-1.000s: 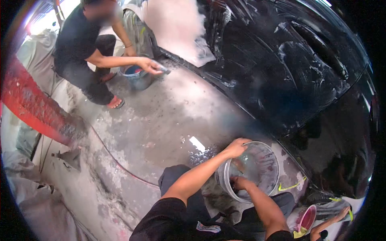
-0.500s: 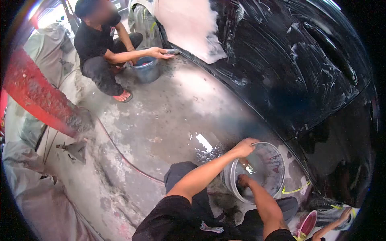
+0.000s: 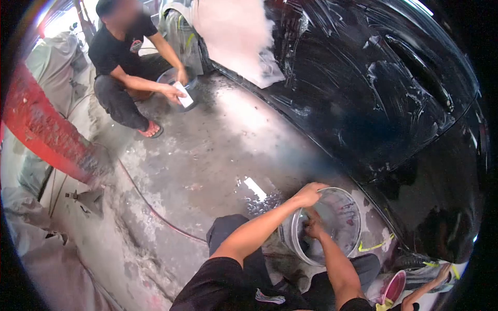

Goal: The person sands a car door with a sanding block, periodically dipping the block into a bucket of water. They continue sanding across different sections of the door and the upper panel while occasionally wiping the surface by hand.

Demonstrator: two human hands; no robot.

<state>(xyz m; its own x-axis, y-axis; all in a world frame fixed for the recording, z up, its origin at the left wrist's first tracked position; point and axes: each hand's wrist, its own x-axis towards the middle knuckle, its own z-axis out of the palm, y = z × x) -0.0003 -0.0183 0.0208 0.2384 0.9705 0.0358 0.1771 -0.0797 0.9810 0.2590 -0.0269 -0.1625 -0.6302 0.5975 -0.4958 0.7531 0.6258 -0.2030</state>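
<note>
A bucket (image 3: 358, 220) stands tilted toward me between my knees, with cloudy water in its bottom. My left hand (image 3: 309, 195) is closed over the bucket's far left rim. Inside the bucket, down at the water, is my right hand (image 3: 314, 227). Its fingers look curled, and whatever they hold is hidden. Beside the bucket rises a black car panel (image 3: 347, 98) with whitish smears and a pale patch (image 3: 228, 41).
Another person (image 3: 119, 67) squats at the upper left, holding a white block (image 3: 184, 95) over a second bucket (image 3: 193, 102). A hose (image 3: 150, 207) crosses the wet floor. Near a reddish bucket (image 3: 396, 287), another person's arm (image 3: 423, 293) reaches in at lower right.
My right hand has risen slightly inside the bucket, while my left stays on the rim. The squatting person has drawn both hands from the car panel to over their bucket.
</note>
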